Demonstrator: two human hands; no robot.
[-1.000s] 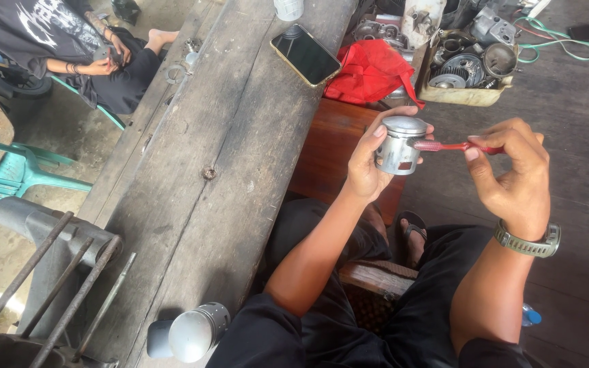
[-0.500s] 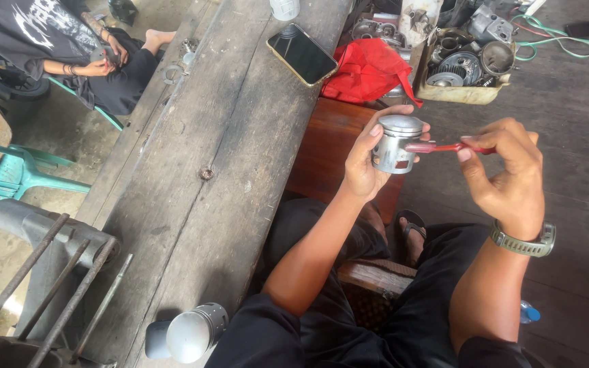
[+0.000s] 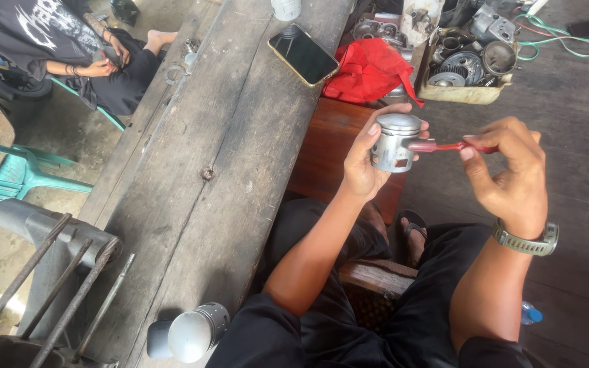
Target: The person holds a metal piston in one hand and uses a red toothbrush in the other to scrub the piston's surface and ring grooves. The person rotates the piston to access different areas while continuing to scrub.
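Sitting at the far left corner of the view, another person in dark clothes (image 3: 69, 48) leans by a teal plastic chair (image 3: 15, 174), well apart from the work. Nearer, at the lower left, threaded steel rods (image 3: 49, 279) rise from a grey metal frame (image 3: 32, 221) that touches the left edge of the long wooden bench (image 3: 206, 136). On the near end of the bench a second metal piston (image 3: 195, 332) lies on its side. Toward the far right edge of the bench a dark phone (image 3: 304, 54) lies flat, screen up, partly overhanging. Just beside it, off the bench, a red cloth (image 3: 369, 68) is bunched on a brown wooden stool (image 3: 328, 146).

Above the person's lap, the left hand (image 3: 366, 163) is closed around a grey metal piston (image 3: 393, 143), thumb on one side and fingers wrapped behind, crown up and slightly tilted. The right hand (image 3: 509, 174), with a watch (image 3: 526, 240) at the wrist, pinches the handle of a red toothbrush (image 3: 451, 146) between thumb and fingertips; the brush head touches the upper side of the piston, just below the crown.

Beyond the hands, at the upper right, a tray of engine parts (image 3: 468, 68) sits on the plank floor (image 3: 581, 136), with a green cable (image 3: 560, 41) near it.
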